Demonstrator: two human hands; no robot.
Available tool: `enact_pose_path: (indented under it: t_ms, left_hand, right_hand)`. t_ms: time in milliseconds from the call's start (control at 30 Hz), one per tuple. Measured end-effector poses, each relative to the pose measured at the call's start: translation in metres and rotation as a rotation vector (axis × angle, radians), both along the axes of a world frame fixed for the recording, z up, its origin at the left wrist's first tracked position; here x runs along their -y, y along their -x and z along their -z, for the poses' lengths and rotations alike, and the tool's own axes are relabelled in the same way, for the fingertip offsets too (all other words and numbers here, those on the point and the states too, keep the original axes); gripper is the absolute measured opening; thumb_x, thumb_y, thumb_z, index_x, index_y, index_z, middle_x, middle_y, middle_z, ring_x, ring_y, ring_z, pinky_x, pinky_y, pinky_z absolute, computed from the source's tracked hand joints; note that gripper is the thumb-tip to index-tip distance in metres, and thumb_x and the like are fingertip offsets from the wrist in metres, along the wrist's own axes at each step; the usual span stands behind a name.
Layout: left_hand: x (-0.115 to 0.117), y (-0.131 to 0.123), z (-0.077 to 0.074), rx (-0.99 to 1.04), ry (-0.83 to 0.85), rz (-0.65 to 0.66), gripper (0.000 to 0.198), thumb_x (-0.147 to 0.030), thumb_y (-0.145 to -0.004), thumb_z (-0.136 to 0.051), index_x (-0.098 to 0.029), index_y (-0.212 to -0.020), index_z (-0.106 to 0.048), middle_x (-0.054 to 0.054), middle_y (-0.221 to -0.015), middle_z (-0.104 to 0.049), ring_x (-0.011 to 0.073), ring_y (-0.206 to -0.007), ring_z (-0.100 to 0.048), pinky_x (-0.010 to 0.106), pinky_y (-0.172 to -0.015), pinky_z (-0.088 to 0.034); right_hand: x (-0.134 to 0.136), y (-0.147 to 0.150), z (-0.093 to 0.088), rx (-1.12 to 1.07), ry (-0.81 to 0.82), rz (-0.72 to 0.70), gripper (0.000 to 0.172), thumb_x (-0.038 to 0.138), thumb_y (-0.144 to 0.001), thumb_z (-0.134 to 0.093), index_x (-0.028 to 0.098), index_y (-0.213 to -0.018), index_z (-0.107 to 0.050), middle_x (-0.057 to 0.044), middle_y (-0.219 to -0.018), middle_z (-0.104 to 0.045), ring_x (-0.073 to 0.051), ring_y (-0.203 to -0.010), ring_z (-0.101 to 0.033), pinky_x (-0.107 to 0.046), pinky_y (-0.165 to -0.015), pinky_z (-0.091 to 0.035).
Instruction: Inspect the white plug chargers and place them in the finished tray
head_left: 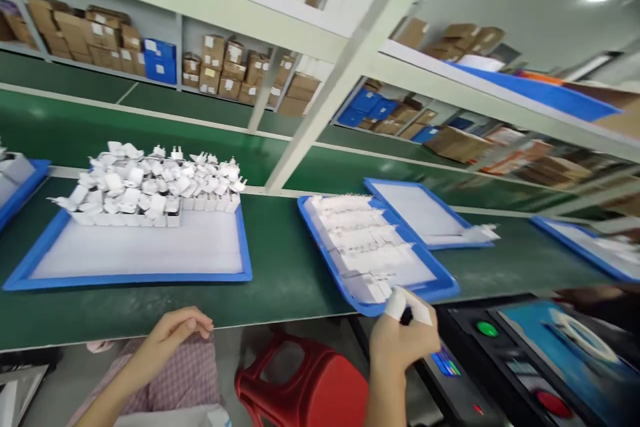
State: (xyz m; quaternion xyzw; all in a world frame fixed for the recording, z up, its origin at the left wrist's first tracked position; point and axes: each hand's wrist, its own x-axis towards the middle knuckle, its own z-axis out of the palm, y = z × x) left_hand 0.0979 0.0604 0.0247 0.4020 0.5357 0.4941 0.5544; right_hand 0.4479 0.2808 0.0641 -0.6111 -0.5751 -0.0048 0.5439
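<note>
My left hand [176, 335] hangs loosely curled before the bench's front edge, fingers together, with nothing visible in it. White coverings wrap the thumb and a finger of my right hand [404, 337]. That hand is bent closed at the near corner of a blue-rimmed tray [333, 273]; what it holds, if anything, is hidden. Rows of white plug adapters [367, 233] stand in this tray, the nearest ones [376, 287] just beyond my fingers. On the left, another blue-rimmed tray [150, 278] carries a heap of white plug adapters [150, 183] over white boxy rows.
A red plastic stool [320, 380] stands below the bench [277, 247]. At right is a machine with a green button [487, 329] and a red one [553, 403]. A slanted post [320, 120] rises behind the trays. Another tray [420, 210] lies behind, holding a few white pieces.
</note>
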Motion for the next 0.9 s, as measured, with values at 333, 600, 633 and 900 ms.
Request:
enact_pose_path:
  t_ms: [333, 600, 633, 900]
  left_hand:
    - [0.038, -0.019, 0.012, -0.087, -0.059, -0.02, 0.061, -0.067, -0.094, -0.043, -0.016, -0.094, -0.075, 0.011, -0.093, -0.074, 0.0238, -0.092, -0.067, 0.031, -0.085, -0.049]
    - [0.051, -0.007, 0.02, 0.004, -0.057, -0.111, 0.062, -0.068, -0.092, -0.044, -0.014, -0.092, -0.074, 0.012, -0.092, -0.074, 0.0243, -0.09, -0.068, 0.032, -0.083, -0.05]
    - [0.051, -0.003, 0.015, -0.009, -0.065, -0.128, 0.057, -0.064, -0.094, -0.044, -0.015, -0.091, -0.074, 0.011, -0.092, -0.074, 0.0245, -0.09, -0.068, 0.033, -0.083, -0.05]
    - [0.051, 0.02, -0.018, -0.368, -0.175, -0.426, 0.033, -0.023, -0.095, -0.047, -0.025, -0.127, -0.057, 0.014, -0.137, -0.056, 0.0302, -0.126, -0.052, 0.046, -0.099, -0.047]
  right_hand:
    - [0.035, 0.333, 0.01, 0.528, 0.422, -0.947, 0.046, 0.051, -0.083, -0.068, 0.013, -0.109, -0.07, -0.019, -0.108, -0.072, -0.032, -0.105, -0.065, -0.038, -0.086, -0.053]
    - [-0.003, 0.379, 0.002, 0.501, 0.539, -0.963, 0.023, 0.038, -0.075, -0.067, 0.015, -0.078, -0.067, -0.009, -0.075, -0.073, -0.025, -0.073, -0.069, -0.03, -0.068, -0.05]
    - [-0.002, 0.372, 0.0, 0.479, 0.535, -0.961, 0.021, 0.036, -0.076, -0.063, 0.016, -0.074, -0.065, -0.008, -0.071, -0.072, -0.025, -0.07, -0.068, -0.029, -0.065, -0.049]
    - [0.101, 0.289, -0.005, 0.305, 0.415, -0.838, 0.031, 0.041, -0.086, -0.051, 0.016, -0.084, -0.069, -0.008, -0.067, -0.07, -0.024, -0.061, -0.068, -0.032, -0.06, -0.053]
